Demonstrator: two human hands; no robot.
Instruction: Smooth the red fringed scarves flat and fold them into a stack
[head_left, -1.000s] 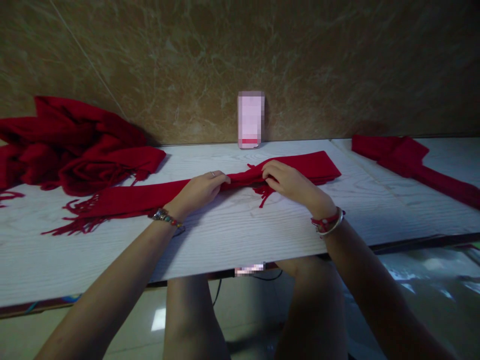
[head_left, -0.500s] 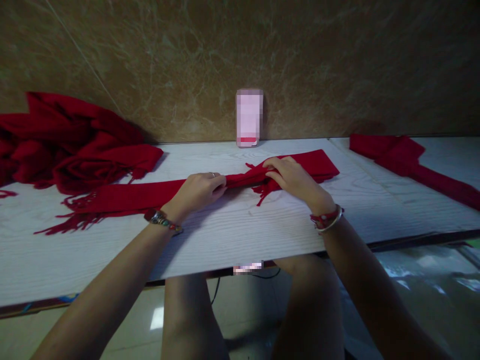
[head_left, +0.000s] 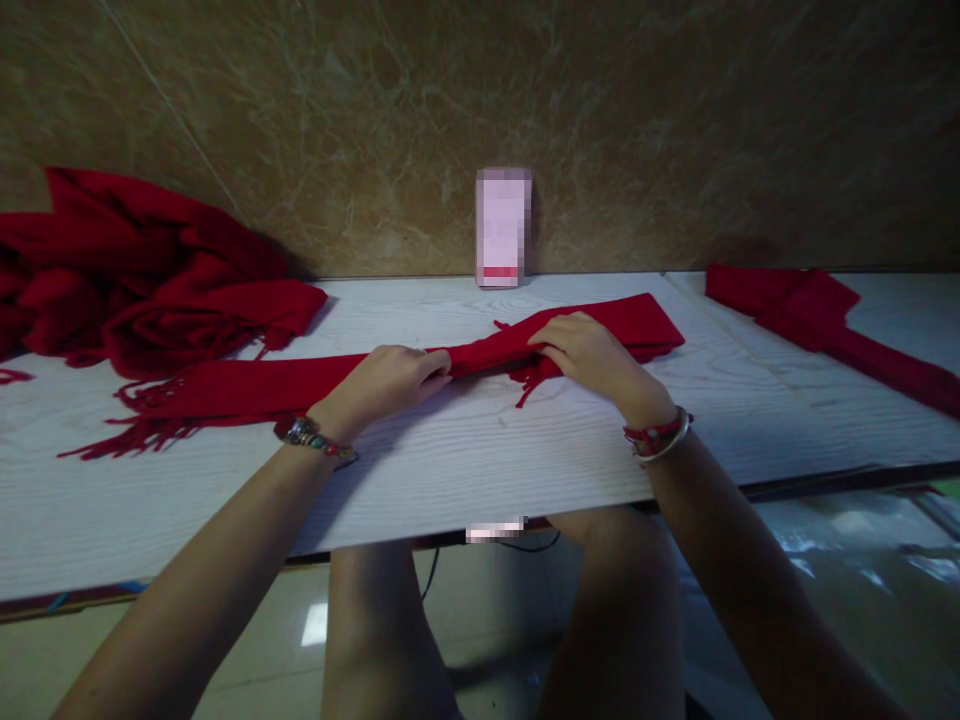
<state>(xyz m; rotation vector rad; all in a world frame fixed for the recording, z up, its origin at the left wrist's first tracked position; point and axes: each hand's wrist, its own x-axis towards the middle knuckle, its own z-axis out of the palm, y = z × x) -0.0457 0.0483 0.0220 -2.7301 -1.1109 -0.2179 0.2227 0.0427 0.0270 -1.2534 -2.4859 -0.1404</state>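
A long red scarf, folded lengthwise, lies across the table in front of me. Its fringe spreads at the left end, and more fringe hangs out below my right hand. My left hand is closed around the narrow middle of the scarf, thumb against bent fingers. Further right, my right hand pinches the scarf where it is doubled over, the fingers on top and the thumb at the near edge. Between the two hands the cloth is gathered into a slim band. The fingertips of both hands are partly hidden in the cloth.
A heap of red scarves sits at the left against the brown marbled wall. At the right lies another red scarf, crossed over itself. A blurred pink phone-like object leans on the wall. The white table's front edge is above my knees.
Both hands keep their hold on the scarf. The left hand and the fringed end have shifted slightly left, the right hand slightly right. The whole view has moved a little.
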